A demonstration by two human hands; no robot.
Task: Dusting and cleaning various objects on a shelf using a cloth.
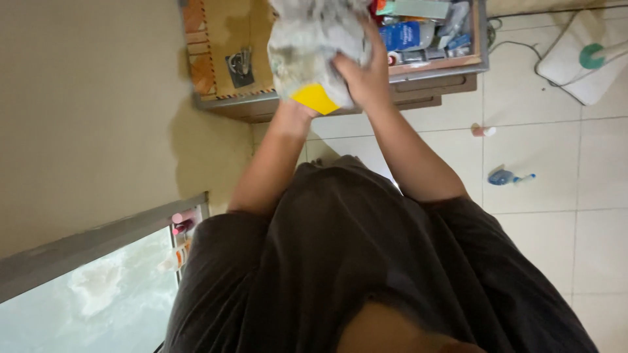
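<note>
Both of my hands are up at a crumpled grey cloth (314,42), seen from the one head view looking down past my dark shirt. My right hand (366,75) is closed around the cloth's side, fingers wrapped into the folds. My left hand is hidden behind the bundle; only the wrist shows, so I cannot tell how it grips. A yellow piece (315,98) sticks out at the bottom of the cloth, just above that wrist. The bundle hangs in front of a wooden surface (222,39) with a small dark metal clip (240,65) lying on it, and beside it an open drawer (432,36) packed with tubes and packets.

On the tiled floor (543,196) lie a small blue brush (507,176) and a little pinkish bottle (484,131), well apart from me.

I judge I am mid-way through gathering or bunching the cloth; the next move calls for a firm two-handed hold so the yellow piece does not slip out.
</note>
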